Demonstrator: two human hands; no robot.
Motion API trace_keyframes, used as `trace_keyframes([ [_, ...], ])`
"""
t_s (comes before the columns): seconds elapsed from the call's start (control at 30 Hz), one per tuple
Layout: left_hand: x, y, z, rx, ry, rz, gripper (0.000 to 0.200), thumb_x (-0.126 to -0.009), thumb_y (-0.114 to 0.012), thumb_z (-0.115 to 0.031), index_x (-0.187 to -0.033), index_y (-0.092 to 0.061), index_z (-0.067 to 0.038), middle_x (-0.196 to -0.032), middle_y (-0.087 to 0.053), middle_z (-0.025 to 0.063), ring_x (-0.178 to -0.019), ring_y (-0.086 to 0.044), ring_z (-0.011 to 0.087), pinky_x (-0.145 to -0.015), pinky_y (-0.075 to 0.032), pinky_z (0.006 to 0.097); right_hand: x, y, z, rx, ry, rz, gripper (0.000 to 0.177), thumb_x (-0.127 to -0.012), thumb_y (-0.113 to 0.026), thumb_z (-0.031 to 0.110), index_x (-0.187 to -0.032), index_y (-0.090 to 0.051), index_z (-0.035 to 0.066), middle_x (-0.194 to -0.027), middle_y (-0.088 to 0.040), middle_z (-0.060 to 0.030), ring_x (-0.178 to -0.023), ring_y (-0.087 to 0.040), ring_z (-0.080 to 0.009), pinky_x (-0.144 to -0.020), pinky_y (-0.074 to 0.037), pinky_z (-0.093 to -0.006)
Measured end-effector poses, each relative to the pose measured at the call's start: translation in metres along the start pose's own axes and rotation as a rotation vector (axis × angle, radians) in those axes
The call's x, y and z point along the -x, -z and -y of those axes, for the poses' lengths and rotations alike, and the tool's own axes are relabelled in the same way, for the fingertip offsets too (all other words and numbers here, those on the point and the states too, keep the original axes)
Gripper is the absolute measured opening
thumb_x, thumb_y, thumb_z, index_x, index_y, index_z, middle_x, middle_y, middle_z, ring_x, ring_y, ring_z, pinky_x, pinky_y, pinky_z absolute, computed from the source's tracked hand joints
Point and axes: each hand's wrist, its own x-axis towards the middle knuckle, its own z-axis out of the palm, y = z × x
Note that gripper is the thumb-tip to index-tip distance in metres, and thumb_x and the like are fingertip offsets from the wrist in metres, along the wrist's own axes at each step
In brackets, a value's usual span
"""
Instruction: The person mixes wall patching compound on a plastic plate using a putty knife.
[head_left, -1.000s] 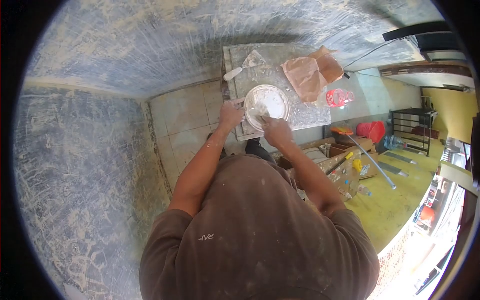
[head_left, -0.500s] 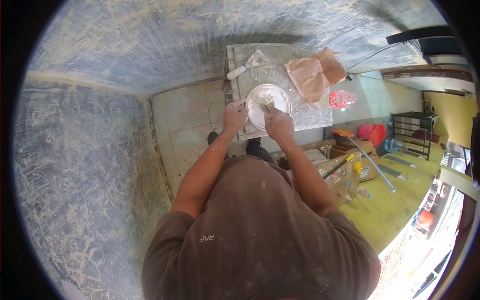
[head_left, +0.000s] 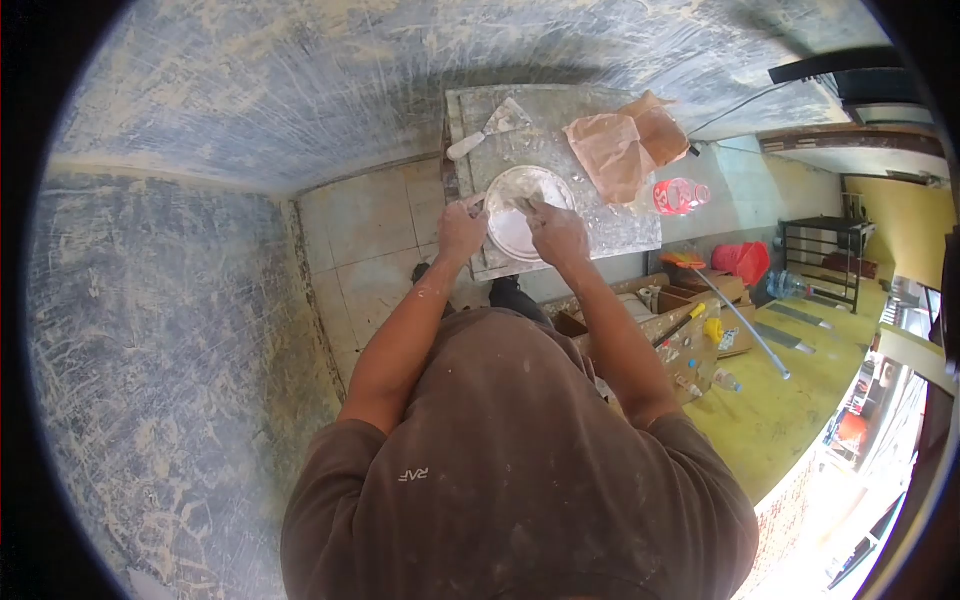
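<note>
A round white tub [head_left: 518, 250] stands on the dusty board-topped table, with white paste or powder inside. My left hand [head_left: 462, 232] grips its rim on the left side, fingers closed at the edge. My right hand [head_left: 558, 236] is closed around a putty knife [head_left: 524, 206], whose blade dips into the tub; most of its handle is hidden by my fingers. Behind the tub lies a broad scraper [head_left: 507, 116] with a pale handle. Torn brown paper [head_left: 607, 150] and a clear bottle with a red label [head_left: 680, 196] are to the right.
The table [head_left: 470, 185] is against a grey, smeared wall [head_left: 330, 90]. To my right are an open wooden box [head_left: 685, 355] with tools, a long-handled broom [head_left: 735, 318], a red bucket [head_left: 741, 262] and a black rack [head_left: 822, 262]. Tiled floor [head_left: 375, 235] shows at left.
My right hand and the putty knife have shifted slightly left and up within the tub. My left hand stays at the rim. The whole view has drifted a little.
</note>
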Motion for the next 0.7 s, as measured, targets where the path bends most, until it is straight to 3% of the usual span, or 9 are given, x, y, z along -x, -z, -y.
trace_keyframes([
  [0.1,0.002,0.006,-0.006,0.043,-0.003,0.022,0.041,-0.078,-0.069,-0.019,-0.119,-0.069,-0.013,-0.095,-0.07,0.0183,-0.091,-0.066,0.0317,-0.085,-0.051,0.0408,-0.003,-0.008,-0.009,0.033,0.134,-0.012,0.034,-0.086,-0.061,0.025,-0.116,-0.069,0.012,-0.096,-0.068,-0.0233,-0.087,-0.066,-0.0403,-0.079,-0.052,-0.0482],
  [0.23,0.0,0.008,-0.01,-0.016,-0.008,0.03,0.042,-0.078,-0.069,-0.018,-0.119,-0.069,-0.013,-0.094,-0.07,0.0167,-0.089,-0.067,0.0298,-0.085,-0.051,0.0395,0.014,0.015,-0.022,-0.028,0.052,-0.025,0.033,-0.086,-0.061,0.024,-0.115,-0.069,0.011,-0.094,-0.068,-0.0229,-0.084,-0.066,-0.0405,-0.077,-0.053,-0.0477],
  [0.3,-0.002,0.007,-0.007,0.034,0.034,0.072,0.042,-0.078,-0.069,-0.018,-0.12,-0.069,-0.014,-0.093,-0.07,0.0165,-0.088,-0.067,0.0291,-0.084,-0.052,0.0392,0.025,0.005,-0.036,0.015,0.16,0.04,0.033,-0.085,-0.062,0.024,-0.114,-0.069,0.009,-0.092,-0.067,-0.0236,-0.082,-0.066,-0.0412,-0.075,-0.053,-0.047],
  [0.37,-0.003,0.006,-0.008,0.079,0.062,0.119,0.042,-0.078,-0.069,-0.018,-0.12,-0.069,-0.014,-0.092,-0.07,0.0163,-0.087,-0.067,0.0285,-0.083,-0.052,0.0389,0.023,-0.027,-0.046,-0.008,0.143,-0.017,0.033,-0.085,-0.062,0.024,-0.114,-0.069,0.008,-0.092,-0.067,-0.024,-0.083,-0.066,-0.0414,-0.076,-0.053,-0.0472],
  [0.43,0.003,0.007,-0.01,-0.035,-0.067,-0.016,0.042,-0.077,-0.07,-0.017,-0.12,-0.069,-0.014,-0.088,-0.07,0.0162,-0.081,-0.067,0.0279,-0.081,-0.052,0.0389,0.015,-0.043,-0.036,-0.031,0.13,-0.073,0.034,-0.085,-0.063,0.024,-0.114,-0.068,0.008,-0.092,-0.067,-0.0243,-0.084,-0.066,-0.0416,-0.077,-0.053,-0.0473],
  [0.5,0.004,0.01,-0.015,-0.032,-0.05,0.001,0.042,-0.077,-0.07,-0.017,-0.119,-0.069,-0.014,-0.087,-0.07,0.0159,-0.081,-0.067,0.0277,-0.08,-0.052,0.0388,0.007,-0.044,-0.021,-0.094,0.039,-0.136,0.032,-0.085,-0.064,0.021,-0.116,-0.067,0.016,-0.087,-0.068,-0.0241,-0.081,-0.066,-0.042,-0.075,-0.053,-0.0507],
  [0.53,0.005,0.012,-0.018,-0.025,-0.034,0.012,0.042,-0.077,-0.071,-0.018,-0.119,-0.069,-0.014,-0.086,-0.07,0.0156,-0.08,-0.067,0.0275,-0.08,-0.052,0.0388,0.008,-0.039,-0.017,-0.163,0.025,-0.125,0.033,-0.086,-0.063,0.024,-0.115,-0.068,0.01,-0.094,-0.068,-0.0242,-0.089,-0.065,-0.042,-0.081,-0.052,-0.0486],
  [0.7,0.0,0.006,-0.011,-0.016,0.003,0.036,0.041,-0.078,-0.07,-0.018,-0.119,-0.069,-0.013,-0.086,-0.069,0.0157,-0.081,-0.067,0.0273,-0.081,-0.052,0.0383,0.021,-0.015,-0.021,-0.107,-0.013,-0.057,0.031,-0.086,-0.063,0.026,-0.111,-0.07,0.009,-0.095,-0.068,-0.0233,-0.088,-0.065,-0.0412,-0.081,-0.052,-0.0487],
])
